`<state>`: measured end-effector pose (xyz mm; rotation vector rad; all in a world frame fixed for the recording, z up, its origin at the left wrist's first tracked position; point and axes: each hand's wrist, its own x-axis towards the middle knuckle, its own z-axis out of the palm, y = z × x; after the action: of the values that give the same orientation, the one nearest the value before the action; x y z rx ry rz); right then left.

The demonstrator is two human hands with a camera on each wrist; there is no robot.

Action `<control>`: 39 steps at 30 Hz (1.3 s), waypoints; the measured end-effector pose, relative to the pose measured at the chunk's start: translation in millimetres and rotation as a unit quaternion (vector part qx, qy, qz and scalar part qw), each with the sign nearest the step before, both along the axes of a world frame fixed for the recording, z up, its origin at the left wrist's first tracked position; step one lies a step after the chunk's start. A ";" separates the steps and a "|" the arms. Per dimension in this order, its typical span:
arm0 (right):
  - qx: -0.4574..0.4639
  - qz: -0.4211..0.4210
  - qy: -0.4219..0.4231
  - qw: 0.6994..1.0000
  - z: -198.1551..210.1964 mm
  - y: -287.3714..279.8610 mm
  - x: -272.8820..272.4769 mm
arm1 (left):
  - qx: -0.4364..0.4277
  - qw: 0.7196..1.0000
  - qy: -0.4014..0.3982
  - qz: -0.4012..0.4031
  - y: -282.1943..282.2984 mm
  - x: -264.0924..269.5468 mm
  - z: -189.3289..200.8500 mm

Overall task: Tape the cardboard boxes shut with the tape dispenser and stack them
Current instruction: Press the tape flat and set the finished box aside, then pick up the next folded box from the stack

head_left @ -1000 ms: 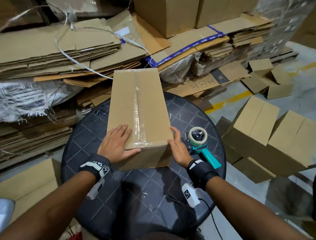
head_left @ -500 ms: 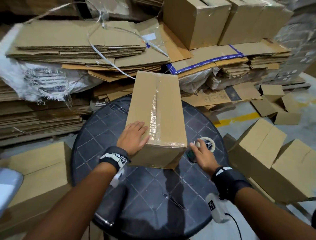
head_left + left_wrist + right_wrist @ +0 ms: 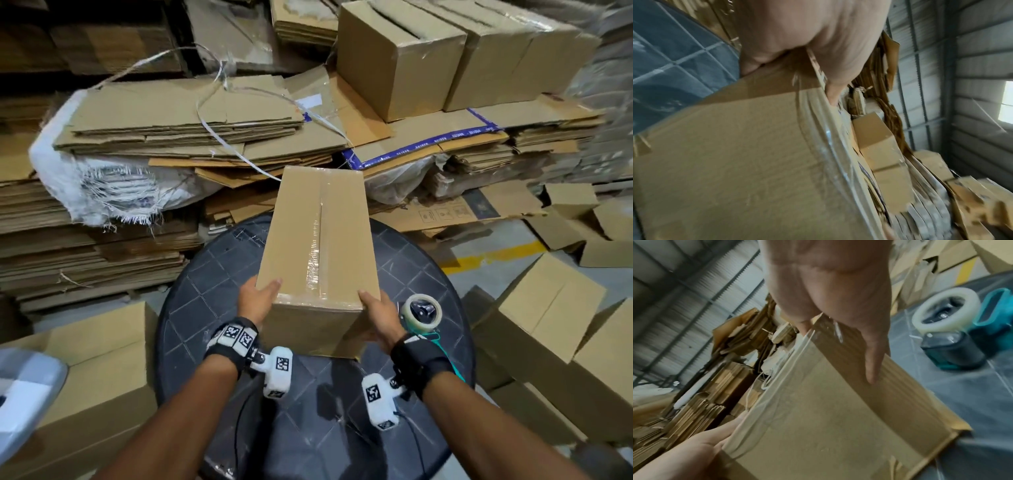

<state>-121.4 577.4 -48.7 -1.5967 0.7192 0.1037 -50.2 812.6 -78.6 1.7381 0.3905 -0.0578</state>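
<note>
**A:** What changed just now?

**B:** A moment ago the right hand (image 3: pixel 378 313) was over at the tape dispenser (image 3: pixel 423 313). Now it has come back to the box (image 3: pixel 318 240) and the dispenser lies alone near the counter's right edge, roll up, teal handle toward the person. Both hands now clasp the box's near end. The left hand (image 3: pixel 260 301) has its thumb on the top face and fingers down the left side. The right has its palm on the right near corner, with one finger lying flat along the side wall.

**A:** So each grip is closed around the box?

**B:** Yes, each grip wraps a near corner, pinching cardboard between thumb and fingers.

**A:** What does that mean for the job?

**B:** I'd judge the taping of this box finished. Clear tape (image 3: pixel 317 253) runs down the top seam and folds over the near end. With the tool set down and two hands on, it looks like the lift toward a stack is starting.

**A:** Where is the box, and how does it lie?

**B:** Over the middle of the round dark counter (image 3: pixel 191 308). Its long axis runs straight away from the person, far end pointing at the flattened cardboard (image 3: pixel 178 126) beyond the counter's far edge. The near end seems raised a little, though I can't say whether the far end has left the counter.
</note>
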 end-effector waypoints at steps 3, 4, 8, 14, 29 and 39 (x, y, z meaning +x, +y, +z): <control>0.011 -0.010 -0.013 1.000 36.2 -13.4 7.4 | -0.019 0.999 -0.036 -0.008 -17.3 -0.9 20.1; 0.000 -0.003 -0.015 1.000 48.5 -20.7 11.7 | -0.031 0.999 -0.036 0.000 -22.9 0.9 27.2; -0.029 0.019 -0.012 0.999 94.8 -51.5 24.9 | -0.054 0.998 -0.040 0.014 -45.5 9.4 70.4; -0.040 0.044 -0.065 0.996 187.3 -118.9 31.4 | -0.039 0.993 -0.110 -0.012 -104.2 12.5 175.1; -0.094 0.117 -0.252 0.956 376.3 -282.0 40.4 | -0.082 0.959 -0.271 0.020 -258.5 2.7 363.5; -0.129 0.183 -0.303 0.927 394.3 -285.4 136.2 | -0.036 0.951 -0.302 0.059 -258.5 90.0 388.9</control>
<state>14.9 292.0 345.6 -1.8674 -0.0546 -0.2176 39.8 554.1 310.2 1.5646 0.0363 0.5304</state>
